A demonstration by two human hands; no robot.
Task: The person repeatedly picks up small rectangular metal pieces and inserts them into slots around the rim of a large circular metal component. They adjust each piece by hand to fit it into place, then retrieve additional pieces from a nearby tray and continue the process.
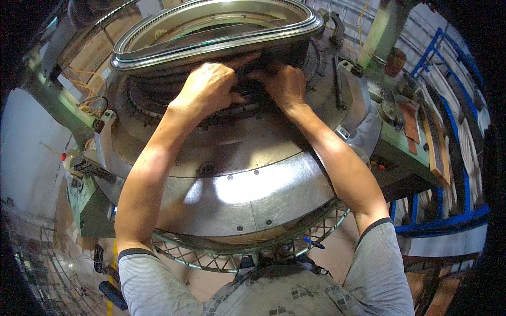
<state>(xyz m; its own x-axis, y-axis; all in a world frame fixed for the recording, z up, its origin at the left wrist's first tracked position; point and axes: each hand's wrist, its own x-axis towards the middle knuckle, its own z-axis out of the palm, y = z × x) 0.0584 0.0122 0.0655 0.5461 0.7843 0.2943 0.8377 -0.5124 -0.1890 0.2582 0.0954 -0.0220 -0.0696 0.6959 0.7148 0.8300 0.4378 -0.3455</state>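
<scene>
Both my arms reach forward over a large round metal machine [247,184] with a wide polished front plate. My left hand [208,87] is closed, its fingers curled down beneath a raised metal ring [221,45]. To its right, my right hand [284,87] is also closed, partly in shadow, with its fingertips pointing toward the left one. Dark curved ridges [168,97] of the machine's inner part lie just under and beside the hands. Whatever the fingers pinch is too dark and small to make out.
Green posts [58,105] flank the machine on both sides, with orange cords [87,89] by the left one. A green lattice ring [200,258] runs below the front plate, close to my body. A blue rack [443,221] with pale cloth stands at right.
</scene>
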